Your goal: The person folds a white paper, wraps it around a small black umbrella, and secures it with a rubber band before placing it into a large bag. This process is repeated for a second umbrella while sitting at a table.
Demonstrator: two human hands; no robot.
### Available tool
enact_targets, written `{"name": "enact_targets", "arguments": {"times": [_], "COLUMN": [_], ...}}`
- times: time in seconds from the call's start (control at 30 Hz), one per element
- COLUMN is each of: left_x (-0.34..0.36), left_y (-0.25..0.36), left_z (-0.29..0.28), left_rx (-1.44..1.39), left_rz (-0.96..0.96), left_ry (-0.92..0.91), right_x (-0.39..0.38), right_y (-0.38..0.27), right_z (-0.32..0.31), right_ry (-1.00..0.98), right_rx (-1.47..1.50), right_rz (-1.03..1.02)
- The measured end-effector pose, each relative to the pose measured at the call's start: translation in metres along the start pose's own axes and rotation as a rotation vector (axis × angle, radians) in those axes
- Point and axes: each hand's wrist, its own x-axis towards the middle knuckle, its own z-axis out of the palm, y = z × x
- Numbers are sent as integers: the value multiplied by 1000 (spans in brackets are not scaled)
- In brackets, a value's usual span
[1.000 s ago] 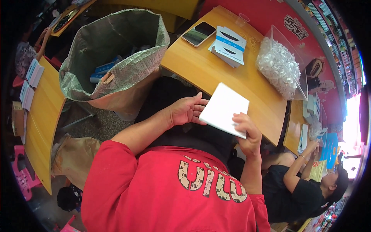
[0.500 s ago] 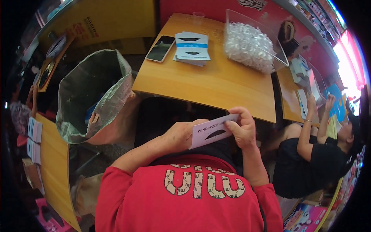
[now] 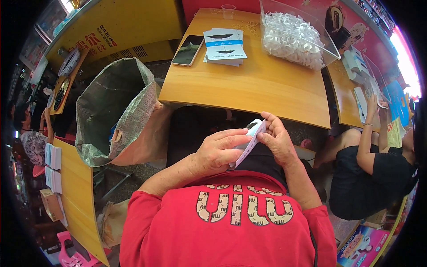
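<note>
Card [image 3: 247,148], frame centre: left hand [image 3: 221,150] wrapped over its lower end, right hand [image 3: 279,140] pinching the upper — two-ended grip, likely to steady its bowed shape. Sack [image 3: 143,143] gapes at frame left, within reach; beyond, wood table [image 3: 249,89] bears phone [image 3: 188,50], card stack [image 3: 225,47], bin of white curls [image 3: 293,40] — yellow wall [image 3: 138,22] upper left.

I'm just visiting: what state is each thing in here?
Card: tilted, between both hands
Left hand: fingers against the card
Right hand: pinching the card
Sack: open-topped
Clear bin: uncovered, heaped with white loops
Phone: flat, screen up
Card pile: slightly uneven
Cup: upright
</note>
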Motion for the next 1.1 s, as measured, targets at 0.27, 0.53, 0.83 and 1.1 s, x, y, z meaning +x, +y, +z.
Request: {"name": "enact_targets", "arguments": {"times": [0.27,0.53,0.83,1.1], "left_x": [-29,-23,-37,-36], "left_y": [1,-6,-8,-10], "left_z": [-5,8,12,8], "left_rx": [-482,-871,-632,-1254], "left_rz": [-716,-1196,-846,-1110], "left_ry": [260,238,367,296], "right_x": [11,-7,-9,-12], "right_y": [2,22,15,17], "right_z": [-6,11,11,7], "right_ry": [232,191,68,16], "right_rx": [240,-326,-148,-74], "right_rz": [-194,-569,-412,-264]}}
